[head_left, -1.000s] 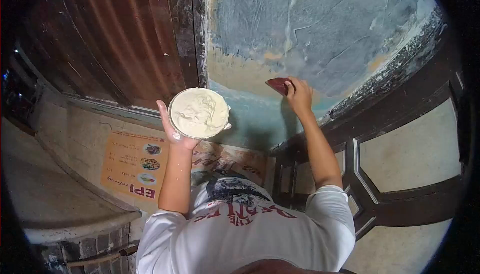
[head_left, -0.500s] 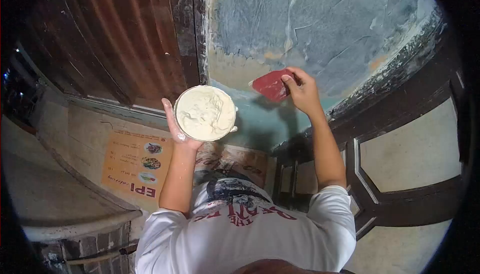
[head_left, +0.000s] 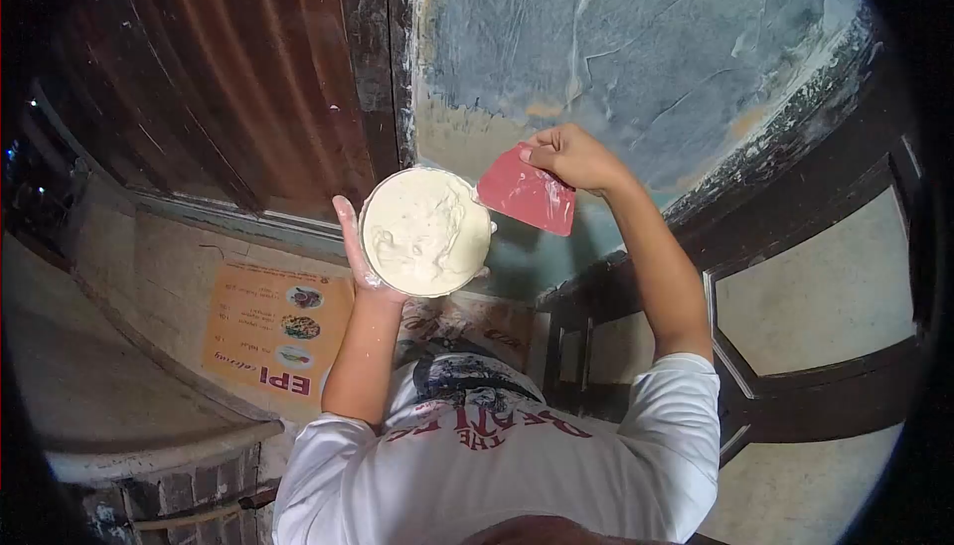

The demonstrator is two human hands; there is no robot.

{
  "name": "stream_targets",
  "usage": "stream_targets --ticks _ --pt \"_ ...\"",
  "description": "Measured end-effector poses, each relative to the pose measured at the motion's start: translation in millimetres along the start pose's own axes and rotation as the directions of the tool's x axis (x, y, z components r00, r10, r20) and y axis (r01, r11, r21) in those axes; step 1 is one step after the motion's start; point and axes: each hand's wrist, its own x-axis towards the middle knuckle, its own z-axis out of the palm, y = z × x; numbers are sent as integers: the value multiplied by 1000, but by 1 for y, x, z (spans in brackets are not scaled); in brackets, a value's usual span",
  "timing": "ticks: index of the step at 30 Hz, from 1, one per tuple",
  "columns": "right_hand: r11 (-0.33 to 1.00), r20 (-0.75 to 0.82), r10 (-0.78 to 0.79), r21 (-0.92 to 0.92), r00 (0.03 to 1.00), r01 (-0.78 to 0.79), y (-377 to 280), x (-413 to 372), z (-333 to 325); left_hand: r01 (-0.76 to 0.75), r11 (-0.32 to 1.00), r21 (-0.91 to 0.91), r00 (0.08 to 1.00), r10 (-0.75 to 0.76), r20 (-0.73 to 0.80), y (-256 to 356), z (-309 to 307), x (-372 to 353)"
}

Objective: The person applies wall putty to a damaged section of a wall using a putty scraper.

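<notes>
Nearly brimful round tub (head_left: 426, 232), creamy-white putty (head_left: 422, 227)

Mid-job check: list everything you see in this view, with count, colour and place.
tub of putty: 1, cream-white, centre, in the left hand
scraper: 1, red, at the tub's right rim, in the right hand
plastered wall: 1, blue-grey, top centre
corrugated shutter: 1, rusty brown, upper left
poster: 1, orange, lower left
panelled door: 1, dark brown frame, right
brick ledge: 1, grey, bottom left
T-shirt: 1, white with red lettering, bottom
left hand: under the tub
right hand: gripping the scraper's top edge
</notes>
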Motion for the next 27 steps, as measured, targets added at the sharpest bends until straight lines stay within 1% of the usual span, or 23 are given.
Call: stream_targets --ticks 1,3,4,5,7,8,9,11,12,13,14,15,16,17,18,19,20,21,22,23,24,25,27 --pt "1000 1 0 -1 1000 0 -2 -1 -3 -1 1000 0 1000 1 0 1 -1 -1" --pt "993 -41 20 -115 999 -25 -7 -2 -7 -60 993 98 981 77 -177 4 -6 -1" --pt "987 -101 -30 -160 994 13 -5 -1 -6 -73 992 99 975 92 -201 6 -7 -1" --pt "987 -100 -31 -161 994 15 -8 -4 -7 -75 992 99 975 93 -200 7 -6 -1" --pt "994 -145 -52 -98 988 37 -24 -15 -9 -79 992 100 987 92 -132 9 -1 -3" --pt "994 -211 -95 -68 973 83 -32 -21 -4 -101 987 121 978 121 -172 11 1 -1" --pt "994 -206 -97 -71 974 84 -38 -27 -1 -107 987 120 977 127 -172 12 0 -1" --pt "932 -298 -345 -222 890 286 -44 -36 6 -111 987 113 964 135 -228 16 -1 0" --pt "752 -250 -622 -454 742 478 -44 -38 9 -109 990 84 958 128 -258 17 2 1" --pt "752 -248 -622 -453 743 479 -46 -43 12 -111 990 85 957 129 -259 17 2 2" --pt "578 -112 -743 -604 659 549 -52 -50 15 -100 988 115 961 126 -246 18 2 3" --pt "370 46 -822 -714 567 594 -57 -57 18 -88 985 145 965 121 -233 18 2 5" --pt "372 46 -821 -713 569 595 -60 -62 22 -80 990 112 973 102 -207 20 1 5" --pt "236 148 -839 -768 524 596 -63 -66 26 -79 991 112 973 101 -209 21 1 7" --pt "95 253 -840 -804 481 587 -64 -67 28 -80 994 73 979 92 -184 22 0 9" --pt "95 252 -840 -804 481 588 -64 -66 28 -80 996 34 984 84 -157 22 0 11" --pt "19 307 -844 -803 439 596 -64 -65 27 -71 992 104 975 91 -205 22 1 12" --pt "-58 360 -844 -797 397 601 -65 -63 26 -70 992 104 975 90 -205 23 0 13" --pt "-88 379 -847 -790 371 606 -66 -61 24 -75 993 92 978 91 -190 25 -1 14" --pt "-88 379 -848 -791 371 606 -65 -60 23 -80 994 80 980 93 -176 26 -2 15" --pt "-113 395 -845 -791 361 602 -65 -59 23 -55 997 54 994 60 -89 24 5 15" --pt "-137 412 -841 -790 352 597 -64 -58 23 -55 997 54 994 59 -90 24 7 15" --pt "-150 423 -833 -793 357 590 -61 -56 23 -73 994 86 981 88 -174 23 11 16"
